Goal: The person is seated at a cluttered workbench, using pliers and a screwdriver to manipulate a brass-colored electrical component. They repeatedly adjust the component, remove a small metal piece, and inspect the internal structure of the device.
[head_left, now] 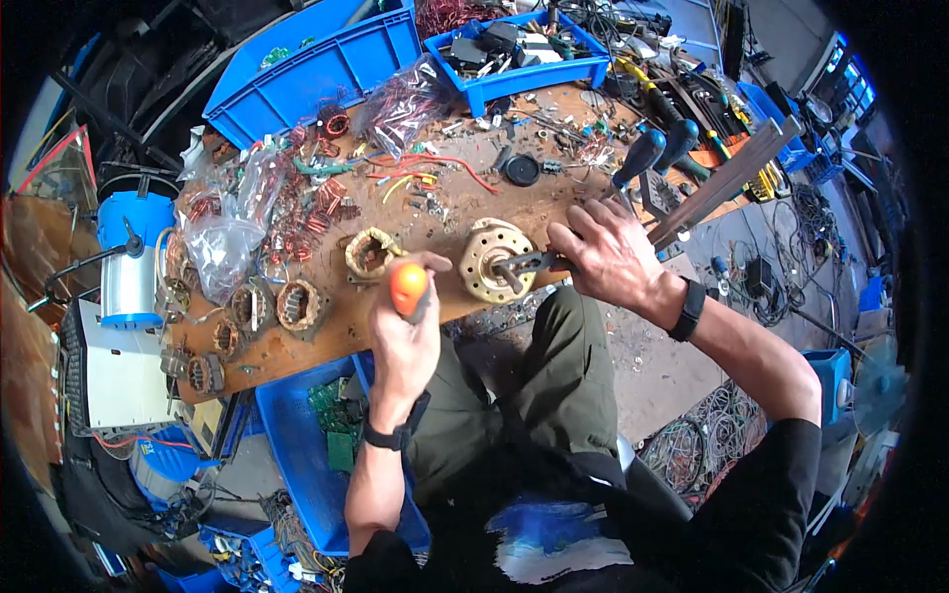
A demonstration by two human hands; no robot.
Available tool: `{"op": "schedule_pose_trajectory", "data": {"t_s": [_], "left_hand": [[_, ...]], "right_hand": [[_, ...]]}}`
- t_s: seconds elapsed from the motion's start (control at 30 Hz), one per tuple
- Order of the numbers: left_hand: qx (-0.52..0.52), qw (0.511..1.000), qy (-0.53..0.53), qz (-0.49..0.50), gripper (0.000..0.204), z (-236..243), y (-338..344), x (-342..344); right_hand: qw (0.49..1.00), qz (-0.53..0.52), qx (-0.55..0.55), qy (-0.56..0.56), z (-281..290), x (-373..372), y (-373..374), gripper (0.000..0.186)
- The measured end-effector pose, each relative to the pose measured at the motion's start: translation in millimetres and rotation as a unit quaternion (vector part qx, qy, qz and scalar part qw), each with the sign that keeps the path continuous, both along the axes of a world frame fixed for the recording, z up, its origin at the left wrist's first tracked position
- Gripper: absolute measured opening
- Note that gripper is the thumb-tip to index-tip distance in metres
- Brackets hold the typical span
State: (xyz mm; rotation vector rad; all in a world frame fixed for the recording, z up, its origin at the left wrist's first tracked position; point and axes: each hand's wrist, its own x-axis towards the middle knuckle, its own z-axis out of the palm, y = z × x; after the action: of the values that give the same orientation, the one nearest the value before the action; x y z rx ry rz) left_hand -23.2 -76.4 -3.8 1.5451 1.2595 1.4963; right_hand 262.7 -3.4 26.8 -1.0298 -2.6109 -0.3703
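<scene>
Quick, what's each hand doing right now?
Left hand: closed, holding an orange handle.
Right hand: closed, holding a dark tool.

The wooden table (435,242) I'm looking at is scarred and littered with scraps. A round, pale metal part (484,242) sits at its front edge. Left of it, wire-wound motor rings (300,306) cluster near copper coils (321,212) and a clear plastic bag (222,252). Further back lie red wire (465,173), a round black cap (521,170) and a filled blue tray (539,79).
</scene>
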Motion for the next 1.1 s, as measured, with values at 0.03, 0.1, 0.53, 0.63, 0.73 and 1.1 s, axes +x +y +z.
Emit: {"op": "schedule_pose_trajectory", "data": {"t_s": [0.03, 0.1, 0.53, 0.63, 0.73, 1.1], "left_hand": [[0.005, 1.0, 0.022, -0.009, 0.015, -1, -3, 0], [0.011, 0.999, 0.051, -0.004, 0.014, -3, -6, 4], [0.027, 0.933, -0.358, -0.002, 0.026, 42, 6, 6], [0.091, 0.915, -0.387, -0.065, 0.045, 51, 17, 13], [0.124, 0.911, -0.385, -0.076, 0.073, 64, 30, 23], [0.223, 0.845, -0.465, -0.143, 0.075, 83, 29, 24]], "right_hand": [[1.0, -0.001, -0.002, -0.004, 0, 0, 0, 0.022], [1.0, -0.003, -0.014, -0.004, 0, -1, 2, 0.022], [1.0, 0.012, -0.026, 0.0, 4, -1, 8, 0.027], [0.999, 0.003, -0.041, -0.011, 4, 0, 9, 0.028], [0.999, 0.005, -0.043, -0.012, 6, -1, 9, 0.032], [0.999, 0.001, -0.031, -0.015, 2, -2, 8, 0.036]]}}
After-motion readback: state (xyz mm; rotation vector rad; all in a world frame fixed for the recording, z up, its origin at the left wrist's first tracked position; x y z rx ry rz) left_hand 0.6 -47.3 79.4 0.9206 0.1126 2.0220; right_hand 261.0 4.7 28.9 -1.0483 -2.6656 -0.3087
